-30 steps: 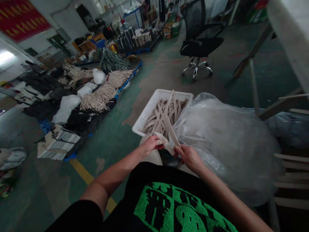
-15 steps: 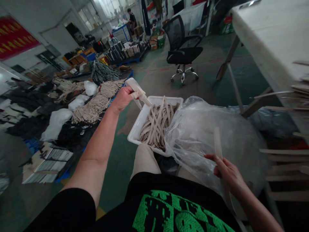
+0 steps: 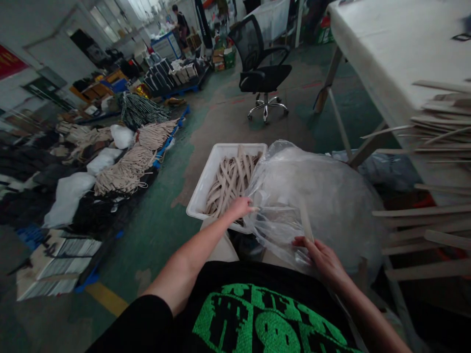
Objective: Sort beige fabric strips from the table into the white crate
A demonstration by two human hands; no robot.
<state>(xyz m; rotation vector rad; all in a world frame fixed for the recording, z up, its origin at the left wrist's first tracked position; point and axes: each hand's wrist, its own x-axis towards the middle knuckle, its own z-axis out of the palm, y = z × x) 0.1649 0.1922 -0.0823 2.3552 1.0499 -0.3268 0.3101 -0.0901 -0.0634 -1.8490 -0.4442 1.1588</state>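
**A:** What's the biggest thing in front of the person?

**B:** The crumpled clear plastic bag [image 3: 331, 196], billowed up on the right and pressing against the tub's right side. I'd judge it thin, light and slippery, easiest to gather by its loose edge. Its contents are too blurred through the film to tell.

**A:** And the tub?

**B:** A white rectangular plastic tub [image 3: 200, 189], rigid, just past the knees. It's heaped with flat beige fabric strips [image 3: 230, 179] lying crisscross.

**A:** How would those handle?

**B:** Probably soft, limp and very light. They look likely to snag on each other, so I'd take one near its end.

**A:** The hands?

**B:** The right hand [image 3: 322, 257] is closed, pinching the lower end of a single beige strip [image 3: 305, 220]. That strip rises against the bag's film, and I can't tell whether it lies inside or over it. The left hand [image 3: 241, 207] is at the tub's near right corner, fingers stretched toward the bag's edge. Whether it grips anything I can't tell.
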